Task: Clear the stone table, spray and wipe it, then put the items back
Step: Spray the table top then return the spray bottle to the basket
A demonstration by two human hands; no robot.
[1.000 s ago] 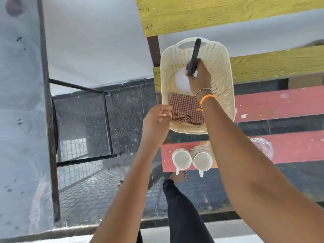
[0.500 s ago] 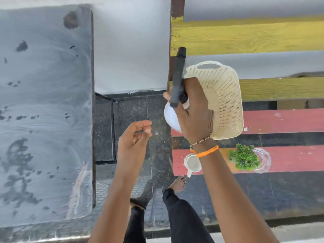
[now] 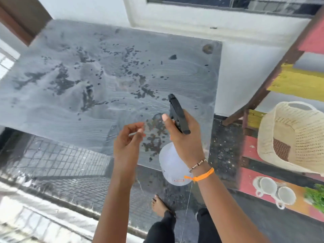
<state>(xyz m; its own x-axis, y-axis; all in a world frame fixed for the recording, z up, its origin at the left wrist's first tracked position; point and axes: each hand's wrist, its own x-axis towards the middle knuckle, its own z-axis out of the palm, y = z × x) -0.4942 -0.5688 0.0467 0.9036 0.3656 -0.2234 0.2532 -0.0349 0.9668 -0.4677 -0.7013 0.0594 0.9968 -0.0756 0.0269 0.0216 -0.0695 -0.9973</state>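
Note:
The grey stone table [image 3: 73, 95] fills the upper left, its top bare and marked with dark wet spots and swirl streaks. My right hand [image 3: 185, 137] grips a spray bottle [image 3: 172, 165] with a white body and black head, nozzle pointing out over the table's near right corner. My left hand [image 3: 128, 142] hovers just left of the bottle, fingers loosely curled and holding nothing. At the right, a cream plastic basket [image 3: 298, 142] sits on a painted bench with a checked cloth [image 3: 281, 149] inside.
Two white cups [image 3: 277, 190] and a green plant [image 3: 316, 196] rest on the red bench slat [image 3: 249, 149] at the lower right. Yellow slats [image 3: 296, 83] rise behind the basket. A white wall lies beyond the table; my bare feet stand on dark tiled floor.
My right hand lifted the spray bottle out of the basket and swung it left over the table. My view turned from the bench to the table. The left hand stayed beside the bottle.

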